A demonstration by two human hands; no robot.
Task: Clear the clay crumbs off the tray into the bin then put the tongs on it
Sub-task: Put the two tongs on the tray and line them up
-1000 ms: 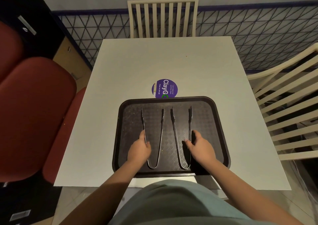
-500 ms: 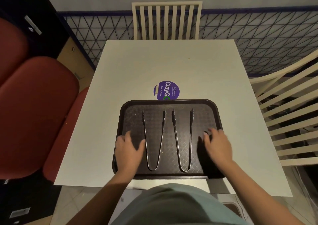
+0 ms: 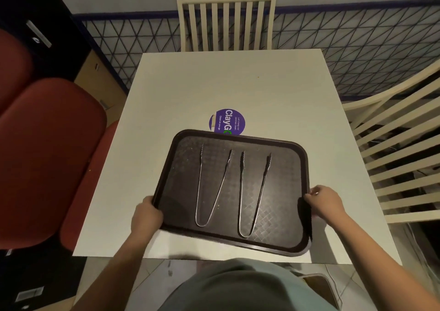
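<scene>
A dark brown tray (image 3: 281, 245) lies skewed on the white table (image 3: 228, 82), its near right corner reaching the table's front edge. Two metal tongs lie side by side on it, the left tongs (image 3: 212, 187) and the right tongs (image 3: 253, 194), tips pointing away from me. A few tiny crumbs speckle the tray floor. My left hand (image 3: 145, 216) grips the tray's left rim near the front. My right hand (image 3: 323, 201) grips the right rim. Part of a bin (image 3: 320, 287) shows on the floor below, at my right.
A purple round ClayGo sticker (image 3: 227, 121) sits on the table just beyond the tray. A cream slatted chair (image 3: 226, 22) stands at the far side, another (image 3: 392, 158) at the right. Red padded seats (image 3: 47, 158) stand close on the left.
Both hands left the tongs, moved outward to the tray's side rims and took hold. The tray has turned clockwise and slid toward the front right.
</scene>
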